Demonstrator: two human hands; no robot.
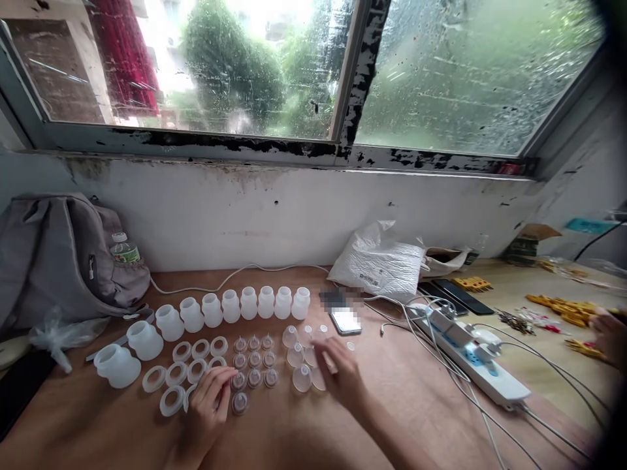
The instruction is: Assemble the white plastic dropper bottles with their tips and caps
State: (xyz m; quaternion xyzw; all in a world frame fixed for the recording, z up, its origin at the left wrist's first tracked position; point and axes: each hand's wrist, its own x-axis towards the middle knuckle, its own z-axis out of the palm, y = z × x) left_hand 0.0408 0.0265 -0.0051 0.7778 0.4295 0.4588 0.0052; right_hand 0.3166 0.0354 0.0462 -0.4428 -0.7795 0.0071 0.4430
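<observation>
My left hand (210, 399) rests low over the table with its fingers curled together. Its fingertips are beside the clear silicone nipples (254, 377), which stand in short rows, and its back covers part of the white screw rings (172, 401). Whatever is in its fingers, if anything, is hidden. My right hand (341, 373) reaches over the translucent dome caps (302, 377), fingers bent and apart, hiding some of them; nothing shows in its grasp. Behind these parts, small frosted baby bottles (248, 303) stand upright and open-topped in a curved row.
A phone (347, 320) lies behind the caps. At right is a power strip (490, 378) with tangled white cables. A silver mailing bag (379, 261) leans at the wall, a grey backpack (53, 254) sits left. Another person's hand (610, 336) is at the right edge near yellow pieces (563, 308).
</observation>
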